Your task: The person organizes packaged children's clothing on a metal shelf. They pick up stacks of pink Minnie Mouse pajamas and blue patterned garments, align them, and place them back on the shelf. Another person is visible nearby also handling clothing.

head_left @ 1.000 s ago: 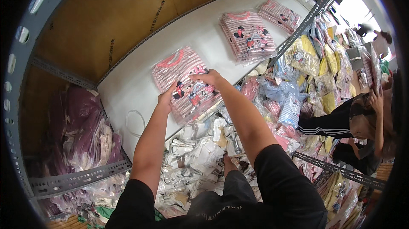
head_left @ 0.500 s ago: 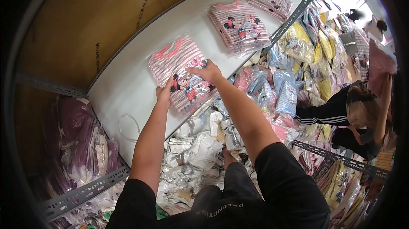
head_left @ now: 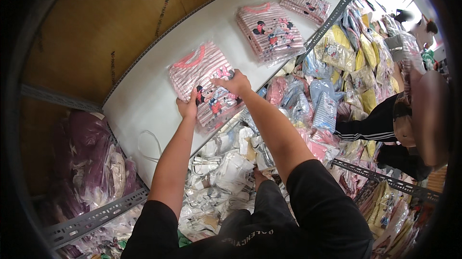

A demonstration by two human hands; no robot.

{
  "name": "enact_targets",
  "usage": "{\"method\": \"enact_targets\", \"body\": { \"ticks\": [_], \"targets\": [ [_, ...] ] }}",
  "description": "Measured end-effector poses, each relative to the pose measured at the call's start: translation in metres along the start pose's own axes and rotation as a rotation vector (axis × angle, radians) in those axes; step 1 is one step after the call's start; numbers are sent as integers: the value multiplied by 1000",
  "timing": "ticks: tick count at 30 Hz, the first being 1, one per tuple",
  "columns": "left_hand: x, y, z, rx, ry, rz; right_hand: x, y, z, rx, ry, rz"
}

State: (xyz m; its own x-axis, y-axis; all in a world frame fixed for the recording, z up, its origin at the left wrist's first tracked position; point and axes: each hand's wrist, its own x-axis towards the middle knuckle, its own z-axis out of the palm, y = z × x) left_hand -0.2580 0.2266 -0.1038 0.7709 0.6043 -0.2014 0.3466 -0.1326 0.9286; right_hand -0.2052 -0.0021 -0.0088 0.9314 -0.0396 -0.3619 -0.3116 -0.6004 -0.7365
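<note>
Both left hand (head_left: 186, 107) and right hand (head_left: 234, 84) are gripping a pink-striped bagged top (head_left: 193, 70). Another stack (head_left: 272, 32) sits past them, rightward.

A: Where's the lettering sitting?
B: Dark lettering (head_left: 113, 68) is running in several separate lines up the brown wall panel (head_left: 132, 18), beyond and left of the left hand (head_left: 187, 107).
A: Nearer than the hands?
B: Pale lettering (head_left: 248, 238) is curving across the black shirt (head_left: 313, 237), below the left hand and right hand (head_left: 234, 84).
</note>
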Motion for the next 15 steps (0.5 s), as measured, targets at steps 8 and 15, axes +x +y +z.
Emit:
{"method": "enact_targets", "body": {
  "ticks": [8, 15],
  "targets": [
    [-21, 56, -7, -334, -253, -255, 20, -17, -22, -195, -358, -25],
    [-33, 56, -24, -279, -429, -231, 7, -1, -4, -29, -283, -52]
  ]
}}
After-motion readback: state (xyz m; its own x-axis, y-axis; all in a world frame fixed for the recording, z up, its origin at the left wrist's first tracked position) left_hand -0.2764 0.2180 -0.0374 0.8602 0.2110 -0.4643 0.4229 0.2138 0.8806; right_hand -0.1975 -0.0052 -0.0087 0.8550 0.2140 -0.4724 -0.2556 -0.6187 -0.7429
